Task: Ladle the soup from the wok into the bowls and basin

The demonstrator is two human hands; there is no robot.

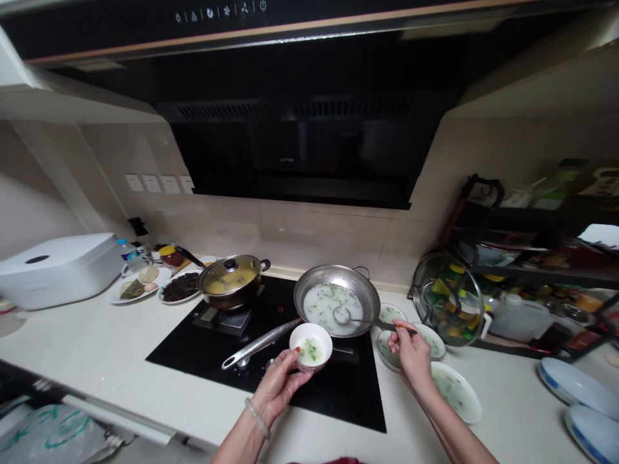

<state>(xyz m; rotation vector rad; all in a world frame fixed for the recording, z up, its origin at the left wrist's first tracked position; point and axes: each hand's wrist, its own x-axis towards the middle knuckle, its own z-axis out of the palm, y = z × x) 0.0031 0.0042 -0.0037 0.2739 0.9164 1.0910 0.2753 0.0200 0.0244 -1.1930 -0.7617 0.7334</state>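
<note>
My left hand (283,380) grips a small white bowl (320,368) by its side, holding it over the front of the black cooktop. A little pale liquid with green bits lies in the bowl. In my right hand (409,348) is the dark handle of a ladle (342,315), its head dipped in the wok. The steel wok (365,293) holds milky soup with chopped greens, and its long handle (258,343) points to the front left. Close to my right hand stand several filled bowls (432,341) and a larger one (457,392) of the same soup.
A lidded pan (229,281) sits on the left burner, beside plates of food (178,287). At far left is a white box-shaped appliance (62,269). A glass lid (447,299) leans by the rack at right. White-blue dishes (578,385) lie front right. The range hood (300,148) hangs overhead.
</note>
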